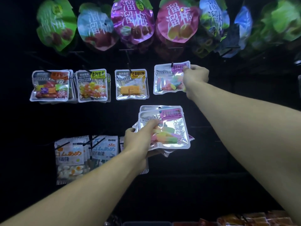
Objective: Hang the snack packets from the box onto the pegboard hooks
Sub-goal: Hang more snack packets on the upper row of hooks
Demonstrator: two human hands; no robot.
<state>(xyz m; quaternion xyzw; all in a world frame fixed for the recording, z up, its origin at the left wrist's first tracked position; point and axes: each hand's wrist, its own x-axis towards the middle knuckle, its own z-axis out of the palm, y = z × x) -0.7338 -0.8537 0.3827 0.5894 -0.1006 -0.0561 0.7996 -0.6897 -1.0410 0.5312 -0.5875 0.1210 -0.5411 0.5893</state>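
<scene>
head view: a dark pegboard point(211, 121) filling the frame, hung with rows of snack packets. right hand point(196, 79) reaching up to the middle row, fingers pinched on the right edge of a clear packet of coloured gummies point(170, 79), its top hole on a black hook point(172, 64). left hand point(138, 141) lower and nearer the middle, closed around a fanned stack of the same gummy packets point(164, 129), thumb lying across the front one, stack held apart from the board's hooks. to the left in the middle row, three more bunches on hooks: mango packet point(131, 84), yellow-labelled bean packet point(92, 85), orange-labelled packet point(51, 85). above, a row of large fruit-shaped plum bags point(132, 20) in green, blue, purple and pink, blurred at the far ends. below left, white candy packets point(71, 159) partly hidden behind the left forearm. at the bottom right edge, orange wrapped snacks point(254, 220), container unclear.
</scene>
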